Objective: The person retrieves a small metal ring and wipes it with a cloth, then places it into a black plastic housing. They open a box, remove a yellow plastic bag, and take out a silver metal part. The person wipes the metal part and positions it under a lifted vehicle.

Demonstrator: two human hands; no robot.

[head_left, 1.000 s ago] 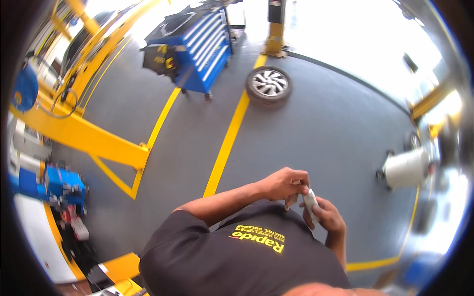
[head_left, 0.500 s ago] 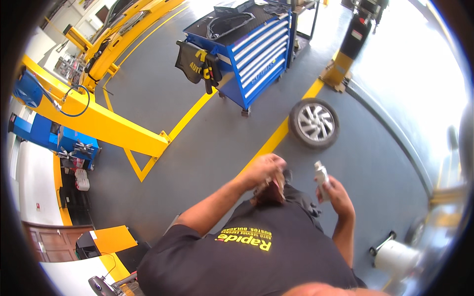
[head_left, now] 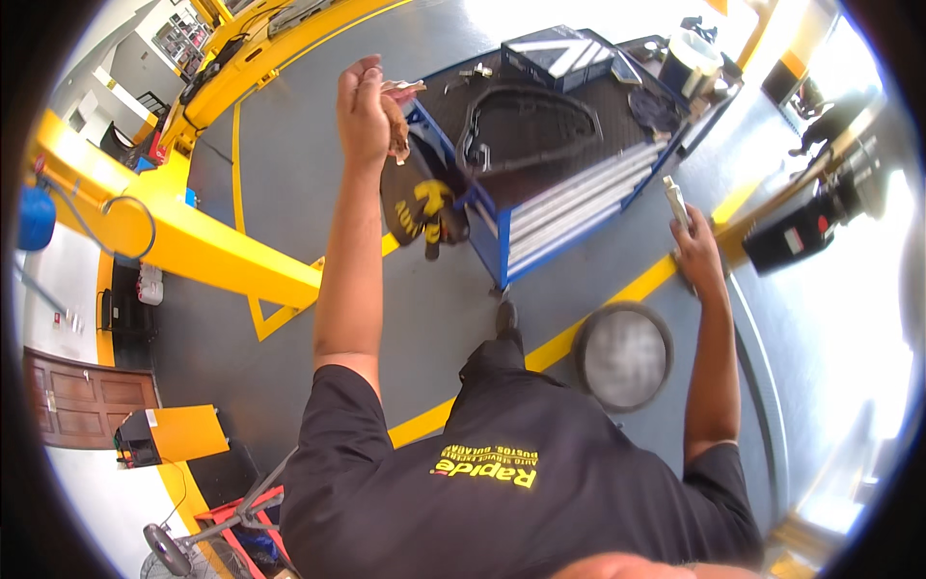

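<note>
My left hand is raised at the near left corner of the blue tool cart, closed around a crumpled brown and whitish rag. On the other side of the cart my right hand grips a slim silvery-white tube, its narrow tip pointing up and away from me. A black frame-shaped part lies on the cart's dark top. Behind it sits a flat case, with a white tub farther right.
A wheel is on the floor right of my legs. Dark gloves with yellow marks hang from the cart's left side. A yellow lift arm reaches in from the left, and a black and yellow post stands right.
I have stepped forward to the cart. Both arms have stretched out, the left one forward and left with the rag, the right one forward with the tube.
</note>
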